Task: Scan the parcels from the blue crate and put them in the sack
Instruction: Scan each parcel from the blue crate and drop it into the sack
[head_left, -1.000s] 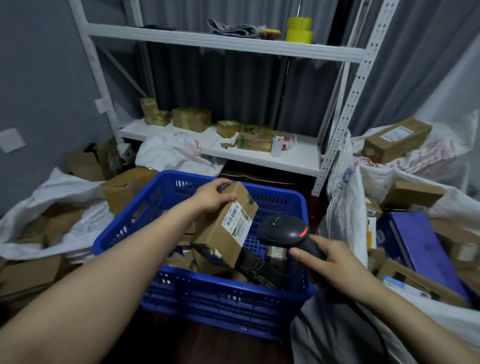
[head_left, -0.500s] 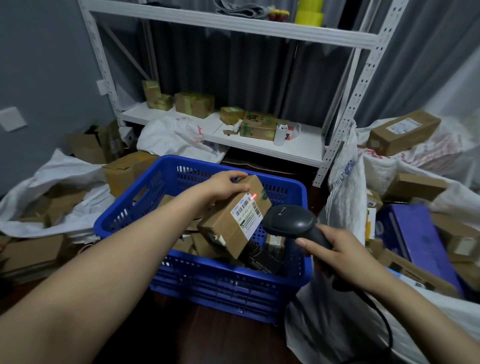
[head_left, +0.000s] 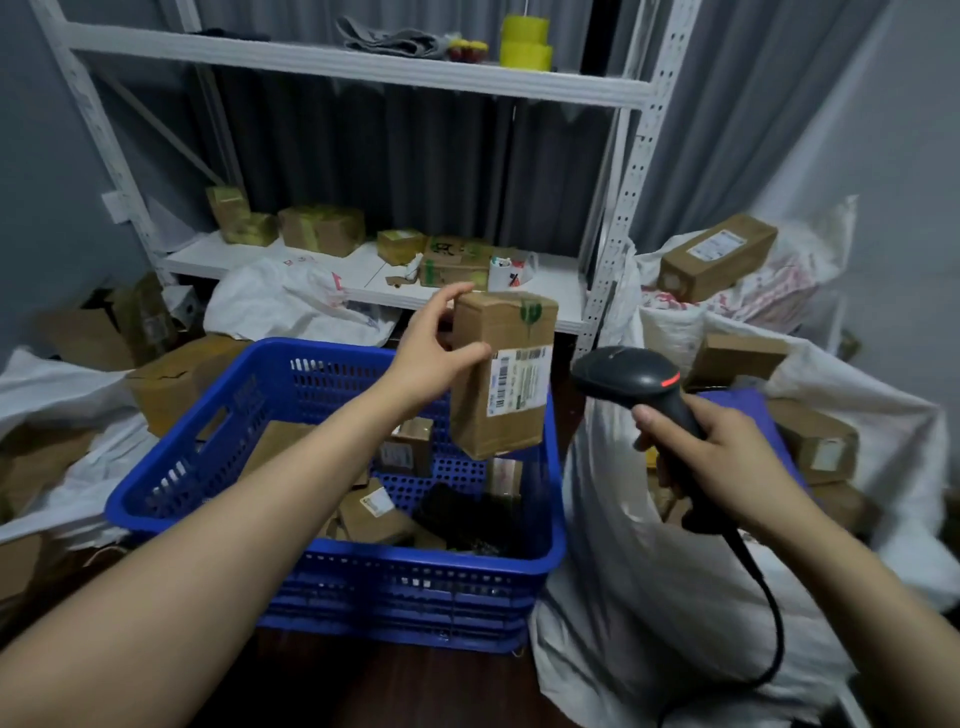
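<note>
Above the far right corner of the blue crate (head_left: 332, 551), the left hand (head_left: 436, 353) holds one cardboard parcel (head_left: 498, 421) clear of the contents below.

1. Left grip: thumb across the near face, fingers curled over the top edge and rear side, i.e. clamped on the parcel. Parcel stands approx. upright, with the white barcode label (head_left: 519, 382) on its front face, at the edge nearest the scanner (head_left: 628, 376).
2. Right grip: the right hand (head_left: 722, 457) is wrapped round the scanner handle, thumb on the near side, i.e. clamped on the scanner. Scanner head points left toward the label, near but not touching. A red strip shows on the head. The black cable (head_left: 769, 623) drops from the handle and loops in front of the sack (head_left: 623, 571).
3. Crate: stands on the dark floor (head_left: 363, 686) and holds several small cardboard boxes (head_left: 374, 514) plus a dark item, type unclear.
4. Sack: white, woven, mouth open, just right of the crate and against its side. Boxes are visible inside it.
5. Surroundings: a white metal shelf rack (head_left: 363, 275) stands behind the crate, w/ boxes on the lower shelf and yellow tape rolls (head_left: 525, 41) and folded grey cloth on the upper. A long box (head_left: 717, 257) lies on top of more white sacks at rear right. Further sacks and boxes lie at left.
</note>
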